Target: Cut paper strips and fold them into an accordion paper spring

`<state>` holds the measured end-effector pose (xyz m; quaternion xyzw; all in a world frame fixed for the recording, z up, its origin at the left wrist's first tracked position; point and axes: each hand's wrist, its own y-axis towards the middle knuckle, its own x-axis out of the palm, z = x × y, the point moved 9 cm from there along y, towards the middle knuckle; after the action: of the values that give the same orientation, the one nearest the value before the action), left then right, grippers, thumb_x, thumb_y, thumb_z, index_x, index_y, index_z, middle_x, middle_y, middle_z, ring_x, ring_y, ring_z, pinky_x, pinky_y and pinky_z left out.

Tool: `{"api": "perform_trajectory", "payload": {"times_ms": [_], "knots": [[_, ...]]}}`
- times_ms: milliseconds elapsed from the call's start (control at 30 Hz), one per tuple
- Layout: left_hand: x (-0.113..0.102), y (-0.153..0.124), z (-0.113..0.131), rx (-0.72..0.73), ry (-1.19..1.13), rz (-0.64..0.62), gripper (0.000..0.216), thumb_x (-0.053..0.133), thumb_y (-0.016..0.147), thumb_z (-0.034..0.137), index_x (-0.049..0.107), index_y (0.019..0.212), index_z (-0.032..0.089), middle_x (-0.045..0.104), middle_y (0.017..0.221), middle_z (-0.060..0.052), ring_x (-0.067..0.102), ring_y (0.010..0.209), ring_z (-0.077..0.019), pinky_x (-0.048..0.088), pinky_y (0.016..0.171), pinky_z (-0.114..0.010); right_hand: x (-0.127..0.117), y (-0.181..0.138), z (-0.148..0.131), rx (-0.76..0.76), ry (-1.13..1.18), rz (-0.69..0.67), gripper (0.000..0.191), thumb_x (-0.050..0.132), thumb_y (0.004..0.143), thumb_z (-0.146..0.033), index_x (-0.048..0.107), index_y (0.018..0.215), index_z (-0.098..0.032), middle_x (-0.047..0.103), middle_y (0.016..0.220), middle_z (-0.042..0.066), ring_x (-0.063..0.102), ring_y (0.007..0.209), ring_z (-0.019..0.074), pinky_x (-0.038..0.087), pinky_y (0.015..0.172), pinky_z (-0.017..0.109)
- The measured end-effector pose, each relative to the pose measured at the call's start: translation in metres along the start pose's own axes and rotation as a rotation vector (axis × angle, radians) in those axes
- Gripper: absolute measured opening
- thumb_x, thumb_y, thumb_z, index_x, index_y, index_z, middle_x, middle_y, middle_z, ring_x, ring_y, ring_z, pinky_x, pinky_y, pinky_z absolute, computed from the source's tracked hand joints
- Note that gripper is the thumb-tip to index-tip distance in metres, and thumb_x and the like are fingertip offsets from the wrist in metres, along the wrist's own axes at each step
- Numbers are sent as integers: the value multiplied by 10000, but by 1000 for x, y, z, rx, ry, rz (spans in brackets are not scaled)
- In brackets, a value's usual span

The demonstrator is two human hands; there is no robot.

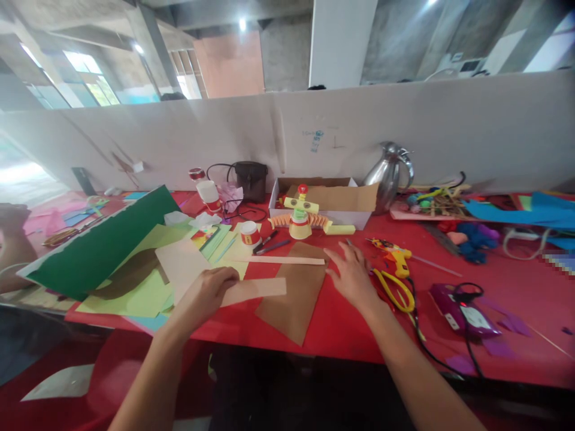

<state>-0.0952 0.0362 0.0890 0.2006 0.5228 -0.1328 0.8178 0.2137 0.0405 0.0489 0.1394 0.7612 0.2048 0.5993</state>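
Observation:
My left hand (207, 294) is closed on the left end of a beige paper strip (256, 290), which lies across the red table (341, 323). My right hand (351, 274) rests open, fingers flat, at the right edge of a brown paper sheet (294, 299). A second, thinner beige strip (283, 260) lies just beyond the brown sheet, close to my right fingertips. Yellow-handled scissors (396, 288) lie right beside my right hand.
A big green sheet (99, 248) and light green papers (139, 293) cover the left. Behind stand a paper figure (300, 216), a cardboard box (332, 197), a metal jug (390, 173), a yellow glue gun (395, 254), a red-labelled cup (250, 233) and a purple device with cable (462, 308).

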Motion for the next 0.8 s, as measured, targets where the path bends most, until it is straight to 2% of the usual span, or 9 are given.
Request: {"api": "perform_trajectory", "payload": {"times_ms": [100,167,267,367,467,533,600,700,800], "knots": [[14,-6,28,17,-38,-45,229,393,938,253,620,919,226,682,936,-35,623,850,-192,426,768,-295,-7,-3,-5,-16,57,82,282,496,913,-194,702,1098,-248,637,1179,114,470,1195,317,313,992,512],[23,-7,39,14,-56,-55,237,380,939,215,617,933,221,677,937,-39,622,853,-191,428,763,-296,-12,-4,-9,-27,74,123,335,480,909,-157,670,1164,-264,611,1241,107,430,1244,325,285,1017,539],[36,-8,46,-2,-65,-60,243,379,930,173,618,925,214,671,921,-42,616,836,-192,429,748,-300,-19,-7,-15,-63,126,163,399,545,893,-231,588,1286,-281,413,1470,110,267,1367,383,263,1034,597],[45,-7,48,-22,-51,-52,255,379,930,160,630,925,210,671,915,-49,611,824,-196,431,750,-310,-25,-14,-25,-116,358,167,255,512,930,-316,682,1110,-256,537,1349,102,337,1347,324,287,1072,541],[50,-5,54,0,-50,-36,256,383,933,163,636,920,204,675,910,-55,611,841,-200,432,767,-314,-15,-24,-38,-111,677,-26,276,550,913,-366,640,1150,-256,629,1200,86,490,1225,261,381,1033,447],[53,-4,60,30,-66,-24,258,384,937,170,639,924,208,682,920,-51,613,859,-199,433,780,-311,3,-35,-48,-41,830,-255,398,626,857,-395,579,1225,-250,667,1111,72,592,1064,241,462,918,391],[54,-2,63,50,-88,-14,258,389,938,183,645,940,216,692,942,-44,617,877,-196,435,789,-308,21,-47,-52,45,893,-444,311,635,840,-398,627,1101,-229,692,902,33,633,845,208,488,749,322],[54,-1,58,50,-106,-32,220,453,908,198,653,994,228,708,982,-36,629,901,-200,438,805,-304,31,-55,-42,127,889,-499,183,586,857,-377,638,818,-205,613,677,-16,575,660,162,424,610,266],[49,-6,35,-1,-124,-88,233,510,860,202,656,1036,245,715,997,-24,645,875,-195,446,777,-285,38,-58,-18,248,967,-454,167,588,837,-373,603,812,-209,595,682,-29,569,635,147,411,580,249]]}}
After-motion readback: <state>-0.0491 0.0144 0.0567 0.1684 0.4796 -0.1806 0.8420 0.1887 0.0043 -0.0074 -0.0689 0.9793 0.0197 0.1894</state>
